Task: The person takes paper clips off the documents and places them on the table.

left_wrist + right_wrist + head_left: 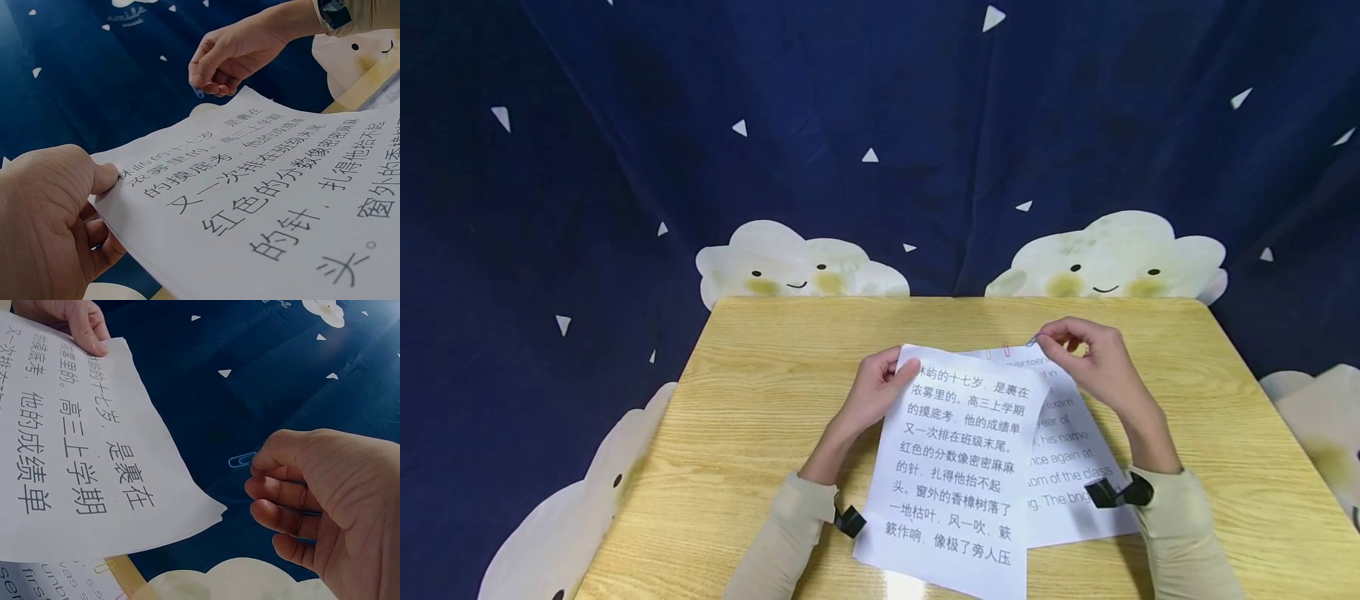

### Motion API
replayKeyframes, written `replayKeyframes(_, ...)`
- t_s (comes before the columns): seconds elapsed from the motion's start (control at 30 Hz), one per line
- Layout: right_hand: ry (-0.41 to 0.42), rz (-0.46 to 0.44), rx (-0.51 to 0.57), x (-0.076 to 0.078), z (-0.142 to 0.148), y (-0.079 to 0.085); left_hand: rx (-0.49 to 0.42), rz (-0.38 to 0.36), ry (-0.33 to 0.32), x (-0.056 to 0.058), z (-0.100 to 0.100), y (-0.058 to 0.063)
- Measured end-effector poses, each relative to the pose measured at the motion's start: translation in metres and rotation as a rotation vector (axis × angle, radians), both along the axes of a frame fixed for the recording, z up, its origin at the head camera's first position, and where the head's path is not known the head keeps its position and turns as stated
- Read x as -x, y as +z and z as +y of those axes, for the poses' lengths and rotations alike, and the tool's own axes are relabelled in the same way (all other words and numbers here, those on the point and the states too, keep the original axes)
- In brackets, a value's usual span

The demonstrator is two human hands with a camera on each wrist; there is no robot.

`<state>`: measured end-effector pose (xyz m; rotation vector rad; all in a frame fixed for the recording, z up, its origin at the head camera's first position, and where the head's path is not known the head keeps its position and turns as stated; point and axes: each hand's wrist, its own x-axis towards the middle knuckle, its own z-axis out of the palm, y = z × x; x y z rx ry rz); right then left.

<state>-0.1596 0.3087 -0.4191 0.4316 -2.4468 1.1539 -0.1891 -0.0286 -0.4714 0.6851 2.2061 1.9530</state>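
Pinching a blue paperclip [1033, 340] in the right hand [1092, 358] toward the counter's [760, 375] far edge, pointed left, just past the Chinese-printed paper's [955, 467] top right corner. Gripping its top left corner with the left hand [877, 388].

Held sheet [955, 475]: smooth matt paper. Paperclip [241, 460]: smooth, glossy. Table [760, 400]: wood-grained, slightly glossy. Backdrop [820, 92]: creased cloth.

White glare marks the near side of the pale yellow wood-grain bench [760, 400]; soft shadow lies beside the beige fabric right sleeve [1187, 533]. The dark-blue fabric curtain [850, 83] looks dim, except for a hazy glow in an upper corner of each wrist view.
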Motion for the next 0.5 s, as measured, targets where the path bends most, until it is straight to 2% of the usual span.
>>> replayKeyframes(0.5, -0.014, 0.018, 0.015, 0.0018, 0.0058, -0.0043, -0.014, -0.019, 0.004, 0.0001, -0.0020, 0.0031)
